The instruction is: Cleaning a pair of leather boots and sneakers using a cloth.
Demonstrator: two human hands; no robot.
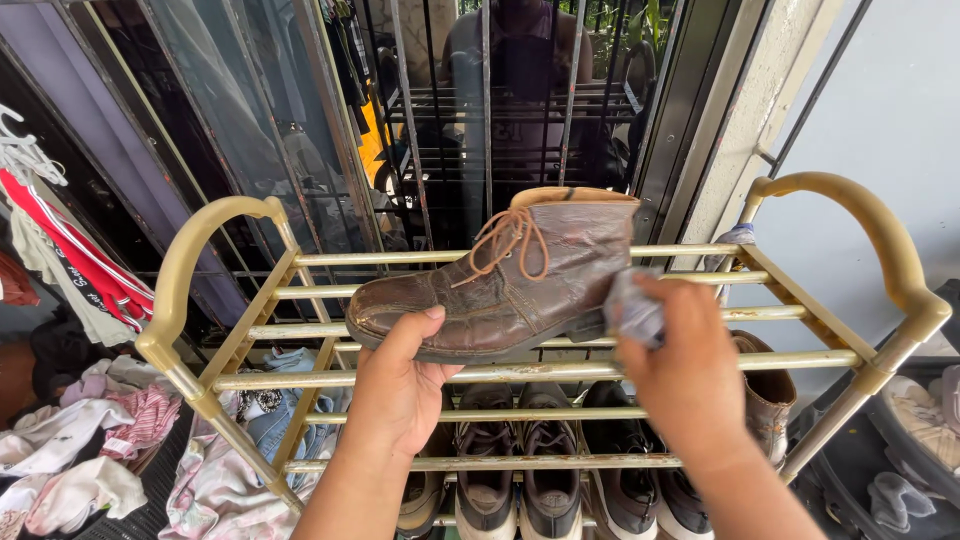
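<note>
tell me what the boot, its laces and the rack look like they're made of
Boot: looks like brown leather, creased and worn, with a dull sheen on the toe. Laces: seemingly waxed cord or leather, tan and thin; hard to tell which. Rack: appears to be metal tubing with a gold-tone finish, showing rust spots and flaking along the bars. Cloth in the right hand: soft grey fabric, bunched.

No pkgs, signs or screens; only small white tag [118,446] on clothes, lower left.
</note>
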